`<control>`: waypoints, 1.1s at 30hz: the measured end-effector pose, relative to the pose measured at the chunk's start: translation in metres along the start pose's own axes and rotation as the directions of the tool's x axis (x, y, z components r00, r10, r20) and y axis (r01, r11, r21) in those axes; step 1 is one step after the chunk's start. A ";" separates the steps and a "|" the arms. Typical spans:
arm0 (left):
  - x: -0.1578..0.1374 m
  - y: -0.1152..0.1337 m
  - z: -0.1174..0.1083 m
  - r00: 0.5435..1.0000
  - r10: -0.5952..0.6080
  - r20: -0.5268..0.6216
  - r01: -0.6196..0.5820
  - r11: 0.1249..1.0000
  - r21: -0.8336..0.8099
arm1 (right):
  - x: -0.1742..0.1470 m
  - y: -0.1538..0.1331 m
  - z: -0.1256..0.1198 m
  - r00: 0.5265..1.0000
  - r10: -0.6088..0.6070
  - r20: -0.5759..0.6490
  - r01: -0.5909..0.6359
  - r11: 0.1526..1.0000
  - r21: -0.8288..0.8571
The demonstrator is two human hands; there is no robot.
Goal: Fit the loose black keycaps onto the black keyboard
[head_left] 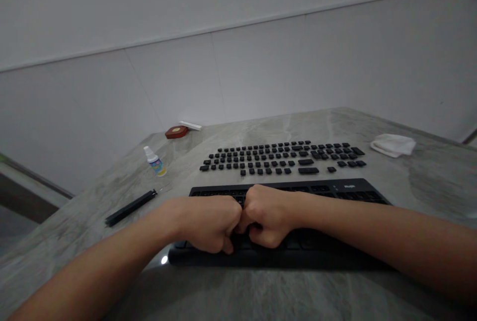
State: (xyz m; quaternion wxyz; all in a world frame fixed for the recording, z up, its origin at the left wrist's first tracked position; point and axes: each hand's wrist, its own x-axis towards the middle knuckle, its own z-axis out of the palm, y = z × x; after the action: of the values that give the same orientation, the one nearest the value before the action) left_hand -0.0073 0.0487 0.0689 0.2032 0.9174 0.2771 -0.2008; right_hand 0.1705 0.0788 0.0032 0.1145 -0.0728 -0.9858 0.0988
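Our left hand [212, 222] and right hand [270, 211] meet, curled over the keyboard [285, 256] at lower centre, whether gripping we cannot tell, while many keycaps [305, 162] lie off it in mid-frame rows, the fitted count unclear.

I look through one head-worn camera, facing forward and down across the surface [428, 182], near enough that the keyboard [276, 257] lies close below the centre; beyond the surface's far edge, the wall [261, 67] fills my upper view.
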 end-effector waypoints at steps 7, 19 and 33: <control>-0.002 -0.009 -0.004 0.997 0.077 0.005 -0.077 0.994 0.082 | -0.007 0.005 0.008 0.997 -0.023 -0.076 0.026 0.999 0.045; -0.004 -0.015 -0.006 0.971 -0.237 0.017 0.234 0.966 0.110 | -0.007 0.004 0.010 0.975 -0.119 -0.187 0.136 0.988 0.079; 0.051 -0.067 0.038 0.684 -0.034 -0.729 0.175 0.977 0.119 | -0.012 0.031 0.003 0.723 0.043 -0.689 -0.161 0.981 -0.108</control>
State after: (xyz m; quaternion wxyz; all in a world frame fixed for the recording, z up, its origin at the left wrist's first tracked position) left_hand -0.0176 0.1034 -0.0054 -0.0174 0.9192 0.3674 0.1408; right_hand 0.1848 0.1063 -0.0087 0.4572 -0.1672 -0.8735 -0.0082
